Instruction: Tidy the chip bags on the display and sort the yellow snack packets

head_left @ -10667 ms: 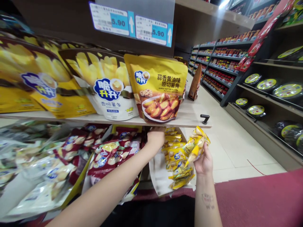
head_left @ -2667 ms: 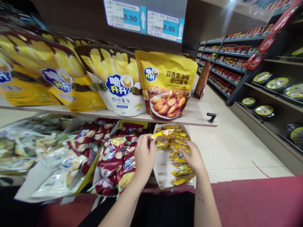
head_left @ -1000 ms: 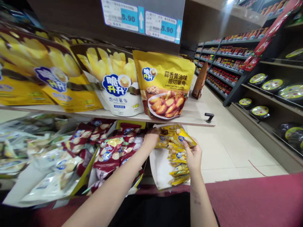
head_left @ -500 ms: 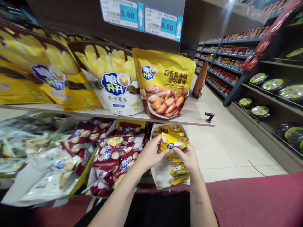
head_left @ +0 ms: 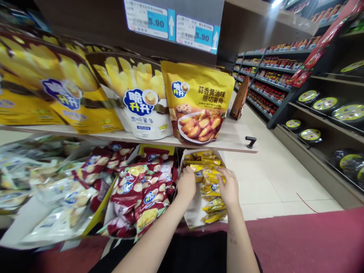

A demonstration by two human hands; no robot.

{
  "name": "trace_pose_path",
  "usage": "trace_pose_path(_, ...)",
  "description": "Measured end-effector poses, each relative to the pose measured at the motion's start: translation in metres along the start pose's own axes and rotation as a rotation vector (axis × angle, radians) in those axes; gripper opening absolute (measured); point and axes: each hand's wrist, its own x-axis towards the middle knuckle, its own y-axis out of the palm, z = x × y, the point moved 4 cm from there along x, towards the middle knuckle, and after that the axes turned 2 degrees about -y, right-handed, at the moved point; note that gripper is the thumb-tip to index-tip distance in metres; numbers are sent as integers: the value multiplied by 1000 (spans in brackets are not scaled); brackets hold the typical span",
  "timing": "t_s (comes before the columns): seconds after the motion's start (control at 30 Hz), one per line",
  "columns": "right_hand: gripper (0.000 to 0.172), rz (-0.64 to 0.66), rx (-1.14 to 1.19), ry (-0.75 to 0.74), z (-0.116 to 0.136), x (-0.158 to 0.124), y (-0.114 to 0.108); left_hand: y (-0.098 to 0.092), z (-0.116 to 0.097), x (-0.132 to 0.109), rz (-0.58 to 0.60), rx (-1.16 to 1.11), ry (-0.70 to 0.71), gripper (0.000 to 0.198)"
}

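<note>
Inside the white cardboard box [head_left: 196, 210] below the shelf, my left hand [head_left: 187, 184] is curled on the left end of a small yellow snack packet [head_left: 199, 173]. Its fingertips are partly hidden. My right hand [head_left: 229, 186] is at the box's right side, its thumb and fingers apart, touching the row of yellow packets [head_left: 212, 187]. These packets stand on edge, one behind another, down the right of the box. More yellow packets lie at the back.
Left of the box sits a box of dark red snack bags [head_left: 150, 195], then white bags [head_left: 62, 212]. Above, large pouches, including a yellow potato wedges pouch [head_left: 200, 102], line the shelf edge [head_left: 236, 146]. A black hook [head_left: 250, 141] sticks up there. A red mat [head_left: 307, 239] covers the floor.
The yellow packet, held up between both hands before, is now down among the others in the box. My right hand has let go of it and moved right; my left hand has shifted slightly left.
</note>
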Motion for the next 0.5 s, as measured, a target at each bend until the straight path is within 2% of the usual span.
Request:
trace_pose_path(0.1, 28, 41, -81, -4, -3, 0, 3, -3, 2, -7, -127, 79, -57, 40)
trace_pose_path(0.2, 25, 109, -128, 26, -6, 0, 5, -7, 4, -27, -265, -25, 29, 47)
trace_pose_path(0.23, 23, 136, -137, 36, -6, 0, 6, -5, 4, -34, -272, -79, 82, 52)
trace_pose_path(0.27, 21, 160, -146, 45, -7, 1, 6, -1, 3, -39, -238, -123, 144, 54)
trace_pose_path(0.37, 12, 211, -181, 67, -6, 0, 5, 20, 0, -43, -1, -124, 285, 58)
trace_pose_path(0.43, 11, 239, -207, 80, -5, 0, 4, 32, 1, -35, 119, -75, 266, 63)
trace_pose_path(0.5, 15, 275, -226, 94, -6, -2, 3, 39, 3, -24, 203, -51, 180, 63)
